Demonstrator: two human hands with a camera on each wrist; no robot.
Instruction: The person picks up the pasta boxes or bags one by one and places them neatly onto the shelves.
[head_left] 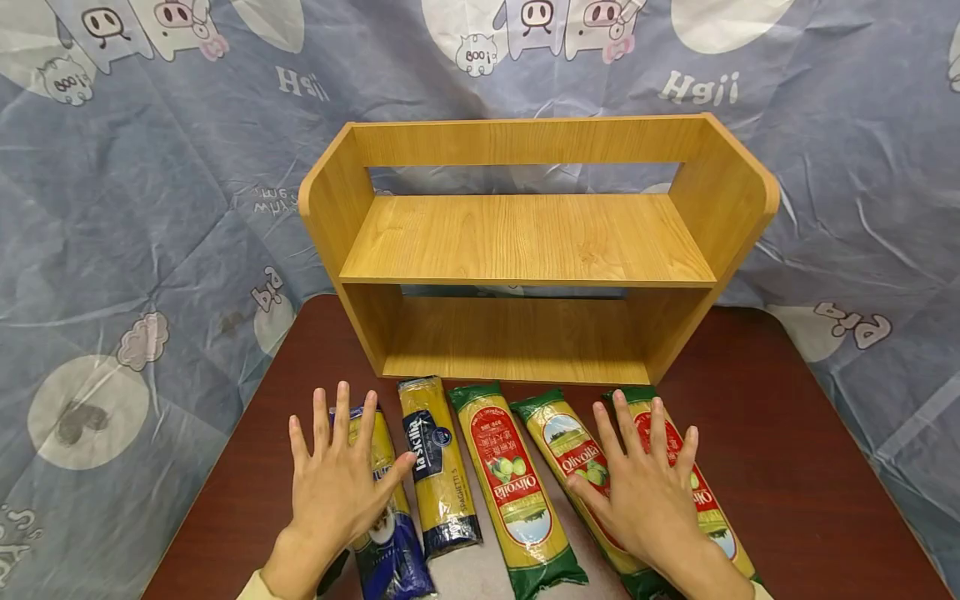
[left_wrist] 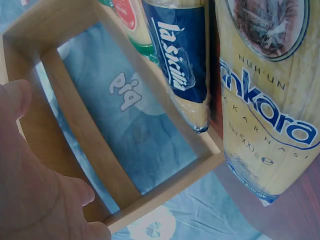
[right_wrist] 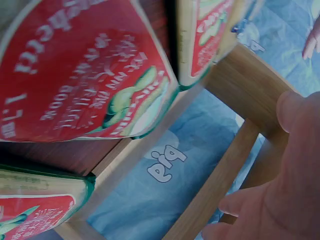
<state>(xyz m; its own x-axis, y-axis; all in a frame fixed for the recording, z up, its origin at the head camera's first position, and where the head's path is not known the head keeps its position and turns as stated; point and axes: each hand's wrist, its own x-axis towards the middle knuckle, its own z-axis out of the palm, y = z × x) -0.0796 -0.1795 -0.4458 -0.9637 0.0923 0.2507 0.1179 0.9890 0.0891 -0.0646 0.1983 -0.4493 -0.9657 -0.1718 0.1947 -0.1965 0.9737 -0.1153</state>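
Note:
My left hand (head_left: 337, 483) is held with fingers spread over a blue-ended Ankara pasta pack (head_left: 401, 554), which it partly hides. Its thumb reaches toward a yellow La Sicilia spaghetti pack (head_left: 450, 492). Fingers splayed, my right hand (head_left: 648, 500) is above two green-ended Olivoilà spaghetti packs, the inner one (head_left: 551, 433) and the outer one (head_left: 723, 525). Between the hands lies another Olivoilà spaghetti pack (head_left: 517, 508). Neither hand grips anything; whether they touch the packs cannot be told. The wrist views show the Ankara pack (left_wrist: 270, 110) and an Olivoilà pack (right_wrist: 85, 75) up close.
A two-tier wooden shelf (head_left: 525, 242) stands at the back of the dark red-brown table (head_left: 810, 433), just behind the packs. Its boards hold nothing. A blue-grey patterned cloth (head_left: 150, 250) hangs behind and at both sides.

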